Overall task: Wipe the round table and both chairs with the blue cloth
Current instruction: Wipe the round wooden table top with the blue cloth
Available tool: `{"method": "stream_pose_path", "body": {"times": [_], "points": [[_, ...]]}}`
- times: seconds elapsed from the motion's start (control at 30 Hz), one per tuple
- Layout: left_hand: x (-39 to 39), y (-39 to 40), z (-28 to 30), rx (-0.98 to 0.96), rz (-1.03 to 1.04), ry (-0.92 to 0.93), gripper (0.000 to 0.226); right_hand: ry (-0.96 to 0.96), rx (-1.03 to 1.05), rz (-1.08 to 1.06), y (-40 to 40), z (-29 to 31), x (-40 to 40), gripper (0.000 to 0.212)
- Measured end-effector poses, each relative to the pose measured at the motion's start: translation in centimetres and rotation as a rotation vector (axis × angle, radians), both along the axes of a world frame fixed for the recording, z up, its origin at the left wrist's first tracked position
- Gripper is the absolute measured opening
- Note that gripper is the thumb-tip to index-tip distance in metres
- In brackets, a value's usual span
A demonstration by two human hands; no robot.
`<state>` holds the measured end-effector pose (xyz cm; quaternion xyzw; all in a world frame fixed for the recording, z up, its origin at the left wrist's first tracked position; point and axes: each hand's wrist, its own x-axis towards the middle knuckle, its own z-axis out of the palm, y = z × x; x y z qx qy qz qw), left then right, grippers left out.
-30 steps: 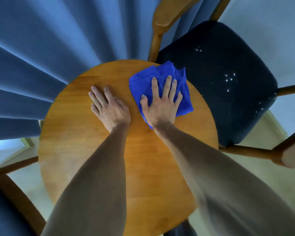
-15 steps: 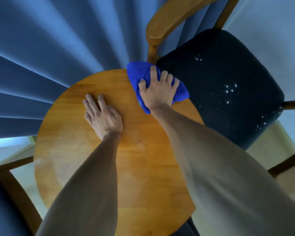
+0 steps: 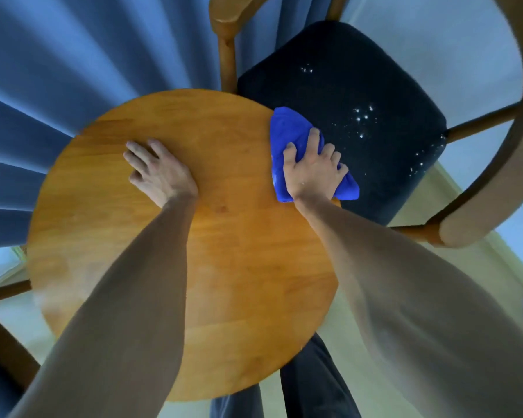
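Head view: right hand (image 3: 313,173) grip clenched on blue cloth (image 3: 287,131), which sits bunched over the worktop's (image 3: 239,282) right edge, next to the chair (image 3: 360,70) seat. Left hand (image 3: 159,171) lies flat, fingers straight, bracing near worktop centre. Step looks like rim wiping. Next: probably follow the edge round, then do the crumb-speckled seat.

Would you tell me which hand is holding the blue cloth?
The right hand grips the blue cloth; the left hand rests bare on the table.
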<state>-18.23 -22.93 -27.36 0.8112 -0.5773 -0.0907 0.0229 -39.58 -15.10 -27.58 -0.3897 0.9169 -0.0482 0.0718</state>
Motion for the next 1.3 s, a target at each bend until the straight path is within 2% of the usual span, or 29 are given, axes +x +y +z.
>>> {"method": "stream_pose_path", "body": {"times": [0.13,0.23,0.5,0.7,0.8,0.87,0.93,1.0,1.07,1.1,1.17,1.2,1.23,1.3], "points": [[-0.9,7.3,0.5,0.036,-0.251,0.065,0.042,-0.032,0.012,-0.170,6.4,0.3,0.2,0.067],[-0.8,13.5,0.7,0.080,-0.398,0.092,0.048,-0.070,-0.002,-0.327,11.8,0.2,2.3,0.068],[1.1,21.0,1.4,0.111,-0.428,0.145,0.046,-0.227,-0.140,-0.538,22.1,0.4,8.4,0.070],[3.8,27.6,1.7,0.118,-0.451,0.145,0.053,-0.553,-0.387,-0.618,27.5,1.0,11.6,0.062],[5.5,31.3,2.6,0.128,-0.420,0.150,0.050,-0.616,-0.295,-0.680,30.2,1.7,13.3,0.058],[6.8,33.6,3.1,0.121,-0.328,0.148,0.049,-0.644,-0.188,-0.643,31.7,2.3,14.1,0.055],[8.0,36.3,3.7,0.084,-0.123,0.128,0.050,-0.625,-0.011,-0.495,33.2,3.1,14.5,0.058],[8.8,39.2,4.0,0.057,0.223,0.173,0.041,-0.617,0.155,-0.313,34.2,4.0,14.9,0.067],[8.8,42.7,3.8,0.175,0.648,0.350,0.031,-0.663,0.279,-0.148,34.5,4.6,15.4,0.069],[8.5,44.5,3.7,0.270,0.838,0.536,0.037,-0.691,0.326,-0.073,34.4,4.9,15.7,0.069],[7.0,47.3,4.4,0.447,1.100,1.092,0.052,-0.730,0.329,-0.001,34.0,5.2,15.9,0.074],[6.0,47.8,4.9,0.484,1.131,1.321,0.055,-0.725,0.302,0.015,33.8,5.2,15.8,0.075],[5.1,47.4,5.3,0.460,1.118,1.444,0.056,-0.717,0.271,0.031,33.7,5.1,15.7,0.075],[3.2,45.2,5.3,0.320,1.113,1.510,0.048,-0.713,0.178,0.009,33.8,4.6,15.0,0.073]]}}
